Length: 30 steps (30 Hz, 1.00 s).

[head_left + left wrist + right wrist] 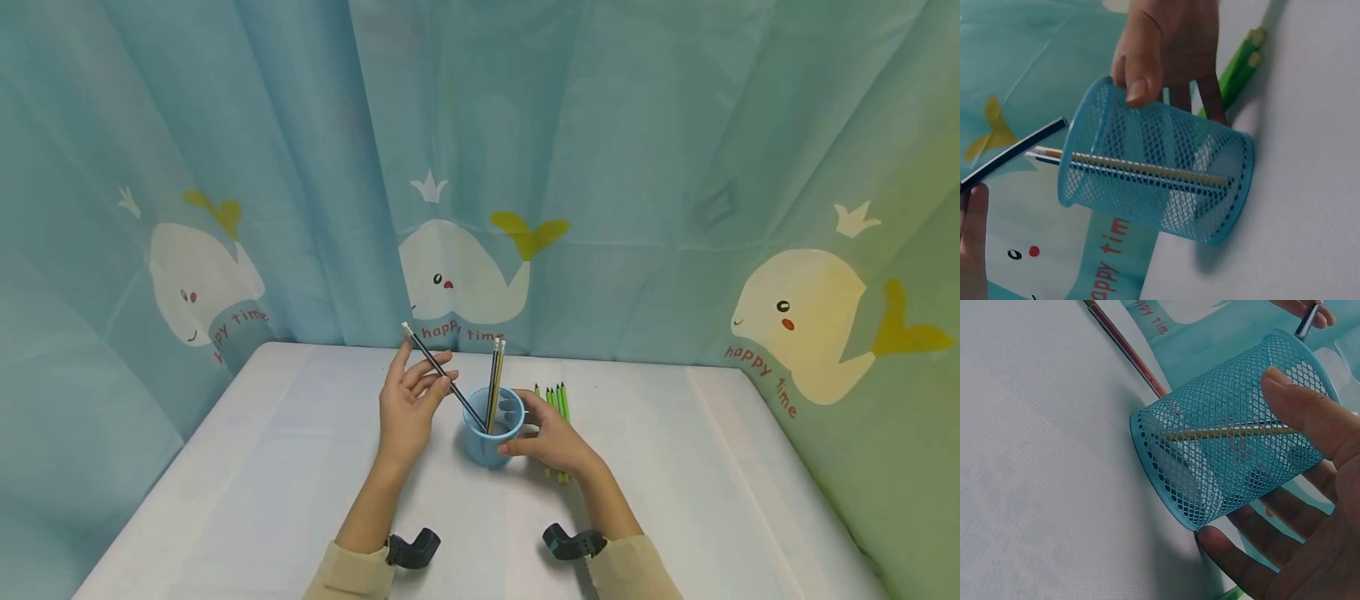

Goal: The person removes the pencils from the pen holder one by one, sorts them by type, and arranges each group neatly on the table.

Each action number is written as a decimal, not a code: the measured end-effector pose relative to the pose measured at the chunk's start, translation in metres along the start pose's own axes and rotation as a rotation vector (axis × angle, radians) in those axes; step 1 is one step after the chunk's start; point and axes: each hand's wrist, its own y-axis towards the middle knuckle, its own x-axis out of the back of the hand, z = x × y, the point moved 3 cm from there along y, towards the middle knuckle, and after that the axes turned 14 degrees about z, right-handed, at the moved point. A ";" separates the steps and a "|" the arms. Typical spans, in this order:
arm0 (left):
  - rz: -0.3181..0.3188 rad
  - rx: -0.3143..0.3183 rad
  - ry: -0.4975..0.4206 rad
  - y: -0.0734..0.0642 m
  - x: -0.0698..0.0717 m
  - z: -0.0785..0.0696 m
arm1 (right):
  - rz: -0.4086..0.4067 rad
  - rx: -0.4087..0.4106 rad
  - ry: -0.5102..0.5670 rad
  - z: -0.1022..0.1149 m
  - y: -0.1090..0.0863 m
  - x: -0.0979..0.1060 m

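My left hand [405, 417] pinches a dark striped pencil [425, 351] between thumb and fingers. It slants down to the right, its lower end at the mouth of a light-blue mesh pencil cup [480, 451]. In the left wrist view that pencil [1016, 152] has its end right by the cup's rim. With thumb on one side and fingers on the other, my right hand [557, 439] holds the cup [1210, 394]. Two pencils [494, 379], one dark and one yellowish, stand inside it; the mesh shows their lower parts.
Several green pencils [563, 404] lie on the white table [675, 467] just right of the cup, partly behind my right hand. A reddish striped pencil [1125, 342] lies on the table in the right wrist view. A blue-green curtain [637, 167] hangs behind the table.
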 end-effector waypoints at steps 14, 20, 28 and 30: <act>-0.171 0.132 -0.102 -0.001 0.010 0.002 | 0.018 0.011 -0.003 -0.002 0.001 0.001; -0.166 0.162 -0.157 -0.001 0.011 0.003 | 0.016 0.010 -0.007 -0.002 0.000 0.002; -0.144 0.283 -0.156 -0.002 0.014 0.003 | 0.010 -0.002 -0.016 0.000 0.001 0.002; -0.145 0.290 -0.185 -0.001 0.015 0.003 | 0.013 0.006 -0.016 0.000 0.001 0.002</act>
